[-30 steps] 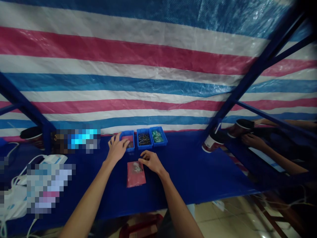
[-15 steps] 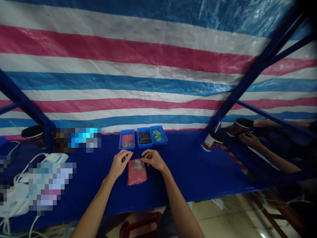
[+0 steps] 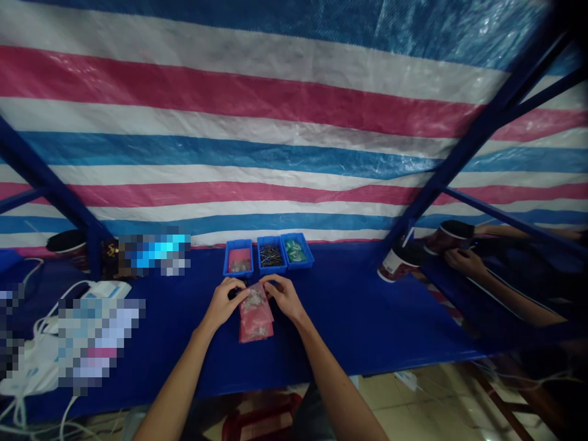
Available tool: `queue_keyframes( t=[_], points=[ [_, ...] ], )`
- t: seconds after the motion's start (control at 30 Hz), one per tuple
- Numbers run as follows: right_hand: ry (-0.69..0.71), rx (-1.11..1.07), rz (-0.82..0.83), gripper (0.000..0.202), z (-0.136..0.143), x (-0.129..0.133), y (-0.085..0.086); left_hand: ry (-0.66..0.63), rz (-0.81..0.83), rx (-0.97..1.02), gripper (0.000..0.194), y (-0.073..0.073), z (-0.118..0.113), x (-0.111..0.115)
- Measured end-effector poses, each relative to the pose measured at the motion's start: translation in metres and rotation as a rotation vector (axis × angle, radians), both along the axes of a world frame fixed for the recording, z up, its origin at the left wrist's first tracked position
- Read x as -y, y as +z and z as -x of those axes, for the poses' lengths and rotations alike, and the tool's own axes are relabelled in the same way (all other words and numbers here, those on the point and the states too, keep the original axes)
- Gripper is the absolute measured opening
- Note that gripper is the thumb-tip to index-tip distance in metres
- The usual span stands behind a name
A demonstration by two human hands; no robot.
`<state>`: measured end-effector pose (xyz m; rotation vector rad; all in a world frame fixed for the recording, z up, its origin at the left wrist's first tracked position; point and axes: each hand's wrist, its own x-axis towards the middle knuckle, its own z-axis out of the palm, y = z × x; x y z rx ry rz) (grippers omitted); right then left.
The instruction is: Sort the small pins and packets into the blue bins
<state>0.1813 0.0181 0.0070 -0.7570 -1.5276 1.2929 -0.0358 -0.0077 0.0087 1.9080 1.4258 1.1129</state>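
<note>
A small pink plastic bag [image 3: 256,301] with something clear or silvery in it is pinched at its upper edge between both my hands. My left hand [image 3: 225,301] has thumb and fingers closed on its left corner, and my right hand [image 3: 285,297] grips the right corner. Beneath its lower end lies another pink bag [image 3: 256,333], flat on the blue tabletop. Just beyond my fingers stand three blue bins in a row: one holds pink bags [image 3: 239,258], the middle one dark screw-like pieces [image 3: 271,256], the right one green-and-white packets [image 3: 294,250].
White power strips and cables [image 3: 32,361] lie at the left. A lidded paper cup [image 3: 394,267] stands by the right blue frame post [image 3: 429,190]. Farther right, another person's hand [image 3: 465,262] rests beside a second cup [image 3: 448,237]. A striped tarp [image 3: 257,147] hangs behind the table.
The upper pink bag has been lifted at its top edge and shifted away from me, uncovering the bag below. Both hands have closed on its corners.
</note>
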Motion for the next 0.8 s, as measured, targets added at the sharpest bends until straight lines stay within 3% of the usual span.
queue_keyframes(
  t=[0.17, 0.3, 0.5, 0.63, 0.8],
  points=[
    [0.039, 0.224, -0.337, 0.032, 0.0, 0.006, 0.003, 0.014, 0.125, 0.205, 0.029, -0.001, 0.003, 0.001],
    [-0.042, 0.357, -0.45, 0.042, 0.0, 0.008, 0.003, 0.015, 0.167, 0.256, 0.029, -0.001, 0.003, 0.001],
    [-0.098, 0.412, -0.52, 0.049, 0.0, 0.009, 0.003, 0.017, 0.224, 0.286, 0.032, -0.004, 0.003, 0.0],
    [-0.16, 0.325, -0.505, 0.035, 0.003, 0.013, 0.005, 0.034, 0.227, 0.262, 0.039, -0.001, 0.004, 0.0],
    [-0.275, 0.247, -0.362, 0.016, 0.003, 0.015, 0.014, 0.005, 0.094, 0.247, 0.043, 0.003, 0.004, 0.004]
  ],
)
